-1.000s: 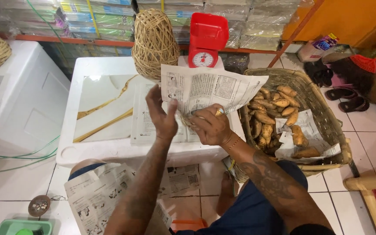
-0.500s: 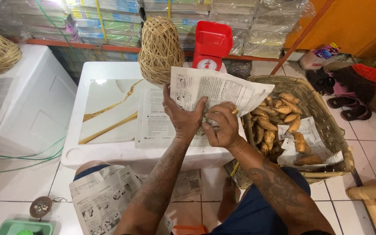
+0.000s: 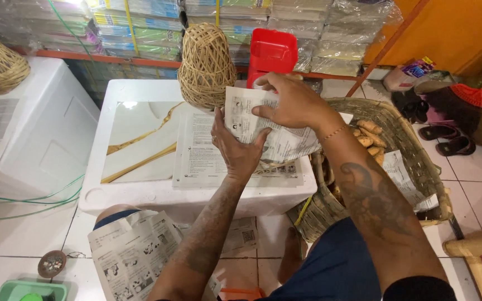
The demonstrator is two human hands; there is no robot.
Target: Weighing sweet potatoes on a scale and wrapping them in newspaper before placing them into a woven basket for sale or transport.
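My left hand (image 3: 237, 149) presses against a folded sheet of newspaper (image 3: 274, 139) over the white foam box (image 3: 140, 195). My right hand (image 3: 291, 101) grips the top of the same sheet and folds it down. What the paper wraps is hidden. More newspaper sheets (image 3: 202, 156) lie flat on the box under my hands. A woven basket (image 3: 414, 167) with brown roots (image 3: 372, 136) stands to the right of the box, partly behind my right forearm.
A ball of rattan-coloured string (image 3: 206, 64) and a red scale (image 3: 271, 53) stand at the box's far edge. Another white foam box (image 3: 23, 128) is at left. Loose newspaper (image 3: 129, 251) lies on my knee. Sandals (image 3: 447, 139) lie on the tiled floor at right.
My right hand has risen from the bundle's lower right to the top of the sheet and folded it over. My left hand has stayed pressed on the paper. The view has shifted closer.
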